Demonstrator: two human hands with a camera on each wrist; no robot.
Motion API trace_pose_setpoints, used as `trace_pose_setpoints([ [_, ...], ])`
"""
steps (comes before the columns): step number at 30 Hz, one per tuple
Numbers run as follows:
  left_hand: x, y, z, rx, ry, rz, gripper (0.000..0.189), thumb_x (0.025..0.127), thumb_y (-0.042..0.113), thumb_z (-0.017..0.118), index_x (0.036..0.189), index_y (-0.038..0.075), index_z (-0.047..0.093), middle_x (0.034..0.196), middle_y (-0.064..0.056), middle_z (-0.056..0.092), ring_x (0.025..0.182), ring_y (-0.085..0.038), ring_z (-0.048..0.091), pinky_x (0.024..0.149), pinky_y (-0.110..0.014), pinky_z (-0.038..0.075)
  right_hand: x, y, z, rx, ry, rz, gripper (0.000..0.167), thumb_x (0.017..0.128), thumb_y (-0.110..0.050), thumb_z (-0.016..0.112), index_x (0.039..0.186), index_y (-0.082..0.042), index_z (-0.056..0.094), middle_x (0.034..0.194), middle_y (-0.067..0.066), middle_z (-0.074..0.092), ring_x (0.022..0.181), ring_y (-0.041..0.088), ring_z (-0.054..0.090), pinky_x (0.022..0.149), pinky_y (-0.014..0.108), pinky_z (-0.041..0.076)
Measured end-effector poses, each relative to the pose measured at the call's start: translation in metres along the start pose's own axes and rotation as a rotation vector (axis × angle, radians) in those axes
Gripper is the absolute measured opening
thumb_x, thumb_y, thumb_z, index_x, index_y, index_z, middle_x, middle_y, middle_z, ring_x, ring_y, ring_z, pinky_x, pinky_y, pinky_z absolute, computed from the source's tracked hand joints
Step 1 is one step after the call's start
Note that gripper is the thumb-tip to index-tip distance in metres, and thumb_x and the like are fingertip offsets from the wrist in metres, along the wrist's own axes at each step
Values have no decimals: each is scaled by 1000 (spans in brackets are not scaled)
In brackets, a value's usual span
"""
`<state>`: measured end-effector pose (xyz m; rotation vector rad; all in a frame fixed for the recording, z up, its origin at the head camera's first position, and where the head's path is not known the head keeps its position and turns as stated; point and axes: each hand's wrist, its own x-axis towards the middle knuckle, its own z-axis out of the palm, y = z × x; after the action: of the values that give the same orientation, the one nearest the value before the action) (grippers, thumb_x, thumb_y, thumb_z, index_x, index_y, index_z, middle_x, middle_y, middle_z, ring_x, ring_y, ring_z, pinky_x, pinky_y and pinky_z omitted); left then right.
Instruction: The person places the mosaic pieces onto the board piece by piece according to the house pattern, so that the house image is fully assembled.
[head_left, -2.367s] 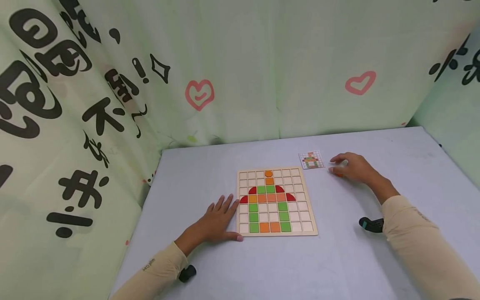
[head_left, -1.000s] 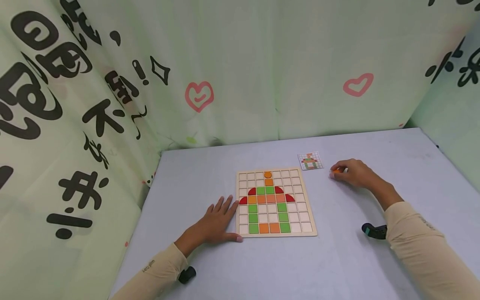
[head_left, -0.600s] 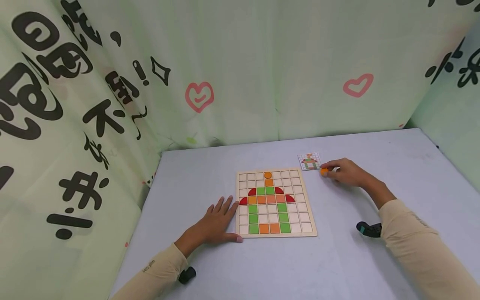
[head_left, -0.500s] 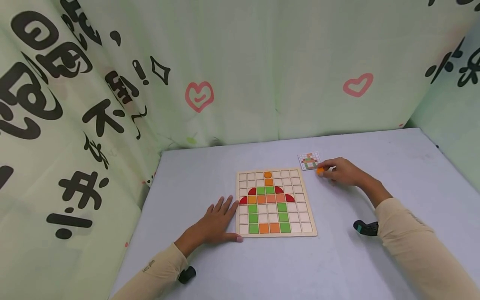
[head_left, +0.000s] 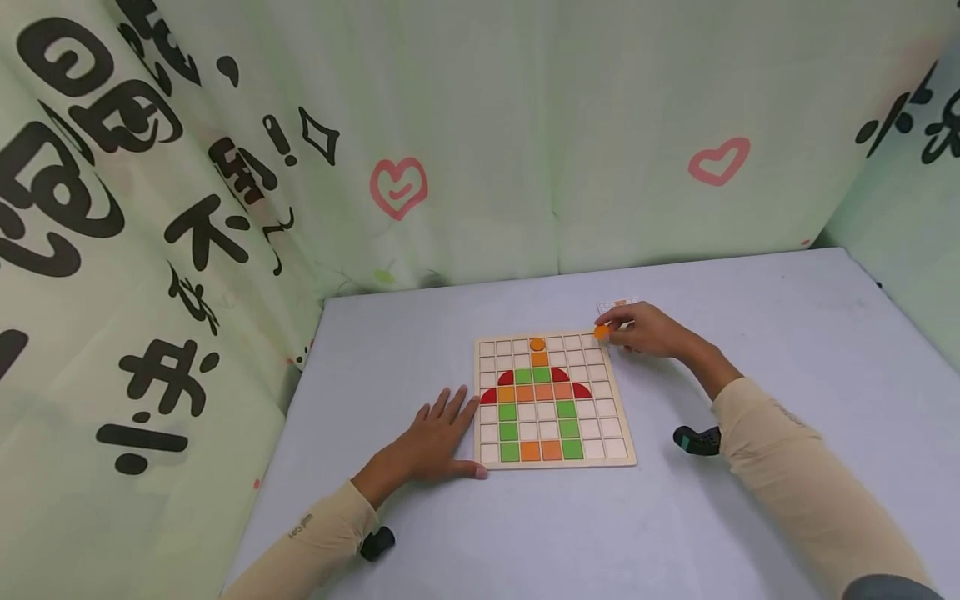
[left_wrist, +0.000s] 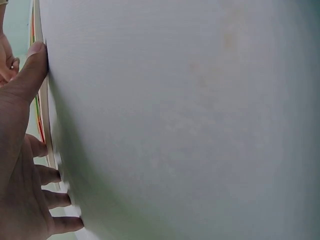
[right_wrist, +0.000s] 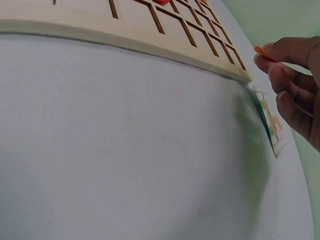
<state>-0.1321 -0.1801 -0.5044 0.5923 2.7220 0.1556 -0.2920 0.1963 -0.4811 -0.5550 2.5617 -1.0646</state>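
My left hand (head_left: 435, 442) lies flat on the table with fingers spread, thumb and fingertips at the left edge of a wooden grid board (head_left: 555, 467). Coloured tiles fill part of its grid: green squares, orange squares, red quarter-rounds (head_left: 581, 390) and an orange disc (head_left: 537, 344) in the top row. Over the board's far right corner, my right hand (head_left: 645, 329) pinches a small orange tile (head_left: 602, 332), rounded in the head view. The right wrist view shows this tile edge-on (right_wrist: 265, 52) between thumb and index finger, raised above the board.
A small pattern card (right_wrist: 272, 122) lies just beyond the board's right corner, mostly covered by my right hand in the head view. Black wrist devices (head_left: 697, 440) sit under both forearms. A printed curtain (head_left: 555, 142) hangs behind the white-covered table (head_left: 525, 533).
My right hand first picks up the orange tile right of the card, then carries it left past the card to the board's far corner. The left hand stays in place.
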Motion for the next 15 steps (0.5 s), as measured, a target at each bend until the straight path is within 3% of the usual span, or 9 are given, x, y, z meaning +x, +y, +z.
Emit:
trace_pose_setpoints([
  [15,-1,1,-1,-10,1,-3,114,79,77,63,163,16,15,170,-12,12,155,-40,10,118,-65,23,27,-19,31,9,15,-34,26,91,-10,73,114,0,69,95,12,66,85,23,57,67,28,48],
])
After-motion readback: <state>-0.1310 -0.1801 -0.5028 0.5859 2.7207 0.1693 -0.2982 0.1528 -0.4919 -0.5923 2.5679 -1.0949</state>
